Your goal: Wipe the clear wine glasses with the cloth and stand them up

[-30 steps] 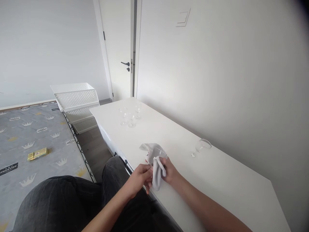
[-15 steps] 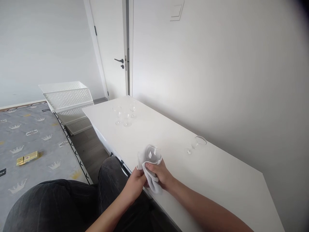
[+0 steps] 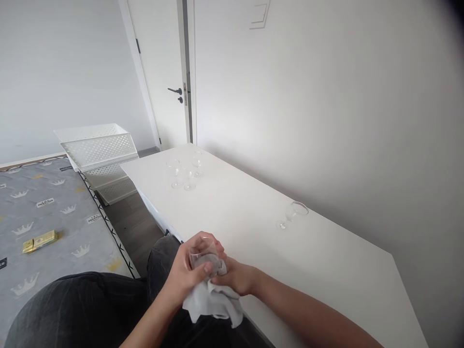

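Close to my lap, at the table's near edge, my left hand (image 3: 184,266) wraps round the bowl of a clear wine glass (image 3: 203,246). My right hand (image 3: 235,275) grips a white cloth (image 3: 217,302) against the lower part of the same glass, and most of the cloth hangs down below both hands. The stem and foot are hidden by fingers and cloth. Farther right on the white table (image 3: 326,270), another wine glass (image 3: 297,210) lies on its side. Three clear wine glasses (image 3: 176,169) stand upright in a group at the far end.
White perforated baskets (image 3: 101,147) stand beyond the table, left of its far end. A grey mattress (image 3: 72,232) on the left carries a yellow packet (image 3: 39,241). The wall (image 3: 308,96) runs along the table's right side, with a door (image 3: 159,63) at the back.
My left hand has moved up from the cloth to around the glass's bowl. The glass has shifted down and left, and the cloth now hangs lower, off the bowl.
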`<state>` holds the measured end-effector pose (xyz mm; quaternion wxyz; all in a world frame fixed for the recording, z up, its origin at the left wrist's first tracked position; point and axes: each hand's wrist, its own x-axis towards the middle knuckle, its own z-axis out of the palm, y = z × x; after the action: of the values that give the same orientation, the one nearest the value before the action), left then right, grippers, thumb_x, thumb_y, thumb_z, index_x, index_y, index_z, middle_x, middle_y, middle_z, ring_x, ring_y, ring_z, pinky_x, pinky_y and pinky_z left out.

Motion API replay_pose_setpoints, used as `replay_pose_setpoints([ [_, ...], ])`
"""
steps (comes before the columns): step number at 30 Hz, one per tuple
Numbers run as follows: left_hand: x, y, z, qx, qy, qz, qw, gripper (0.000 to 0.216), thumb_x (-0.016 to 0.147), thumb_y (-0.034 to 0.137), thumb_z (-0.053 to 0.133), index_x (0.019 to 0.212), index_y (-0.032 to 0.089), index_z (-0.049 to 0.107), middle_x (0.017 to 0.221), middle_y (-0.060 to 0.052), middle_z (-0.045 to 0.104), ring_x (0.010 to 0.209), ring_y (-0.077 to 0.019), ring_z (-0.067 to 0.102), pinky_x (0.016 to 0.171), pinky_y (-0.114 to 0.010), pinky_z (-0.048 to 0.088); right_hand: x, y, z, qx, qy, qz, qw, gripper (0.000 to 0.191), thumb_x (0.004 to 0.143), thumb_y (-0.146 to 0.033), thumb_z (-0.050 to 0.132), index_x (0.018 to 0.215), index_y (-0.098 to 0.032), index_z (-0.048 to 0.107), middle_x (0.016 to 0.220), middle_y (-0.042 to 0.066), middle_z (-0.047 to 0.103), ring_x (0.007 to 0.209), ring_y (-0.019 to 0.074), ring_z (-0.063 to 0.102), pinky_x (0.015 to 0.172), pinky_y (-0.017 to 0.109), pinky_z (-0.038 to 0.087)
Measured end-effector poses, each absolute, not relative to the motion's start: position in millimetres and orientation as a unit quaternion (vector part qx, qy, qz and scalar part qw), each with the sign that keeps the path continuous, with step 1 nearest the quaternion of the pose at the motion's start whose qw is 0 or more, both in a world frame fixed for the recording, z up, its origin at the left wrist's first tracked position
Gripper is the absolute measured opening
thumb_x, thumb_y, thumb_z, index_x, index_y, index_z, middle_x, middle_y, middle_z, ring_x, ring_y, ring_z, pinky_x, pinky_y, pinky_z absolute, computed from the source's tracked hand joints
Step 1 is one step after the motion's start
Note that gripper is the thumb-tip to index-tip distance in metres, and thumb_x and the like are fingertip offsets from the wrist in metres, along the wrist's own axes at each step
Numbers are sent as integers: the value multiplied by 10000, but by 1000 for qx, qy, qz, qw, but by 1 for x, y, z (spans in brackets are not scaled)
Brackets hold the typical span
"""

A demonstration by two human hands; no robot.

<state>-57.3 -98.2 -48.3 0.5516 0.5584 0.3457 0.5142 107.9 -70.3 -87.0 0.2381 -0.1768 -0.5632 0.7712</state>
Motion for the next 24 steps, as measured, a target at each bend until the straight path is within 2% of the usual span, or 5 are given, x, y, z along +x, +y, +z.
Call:
replay_pose_setpoints([
  [4, -47, -111, -51, 607, 494, 573, 244, 393, 755, 304, 870, 1101, 237, 696, 994, -50, 790, 910, -244, 771, 792, -327, 623, 106, -74, -81, -251, -691, 596, 322, 161, 869, -311, 703, 971, -198, 651, 937, 31, 652, 875, 182, 584, 800, 316, 465],
  [10, -64, -103, -54, 595, 346, 617, 381, 344, 838, 351, 797, 1122, 187, 697, 972, -92, 781, 884, -274, 786, 765, -386, 672, 107, -62, -91, -224, -565, 727, 321, 380, 917, -528, 697, 841, -159, 647, 759, 12, 582, 688, 131, 499, 670, 276, 406],
  [14, -72, -101, -61, 602, 304, 710, 200, 509, 713, 150, 880, 1183, 185, 688, 1032, -83, 770, 990, -292, 783, 907, -454, 673, 108, -48, -93, -310, -269, 797, 442, 318, 849, -473, 782, 907, -176, 687, 795, 25, 661, 752, 167, 600, 728, 290, 479],
  [19, -67, -99, -73, 761, 236, 598, 89, 689, 671, 206, 940, 1286, 196, 628, 1091, -93, 808, 938, -292, 811, 840, -390, 713, 106, -54, -82, -292, -225, 862, 349, 437, 809, -550, 819, 733, -155, 648, 705, 17, 621, 700, 144, 570, 718, 272, 470],
  [24, -54, -109, -57, 870, 117, 479, -15, 437, 825, 158, 841, 1216, 121, 650, 1132, -126, 816, 1033, -257, 801, 994, -388, 664, 99, -64, -71, -310, -289, 835, 350, 422, 868, -555, 770, 853, -139, 701, 725, 15, 640, 680, 131, 574, 678, 255, 453],
])
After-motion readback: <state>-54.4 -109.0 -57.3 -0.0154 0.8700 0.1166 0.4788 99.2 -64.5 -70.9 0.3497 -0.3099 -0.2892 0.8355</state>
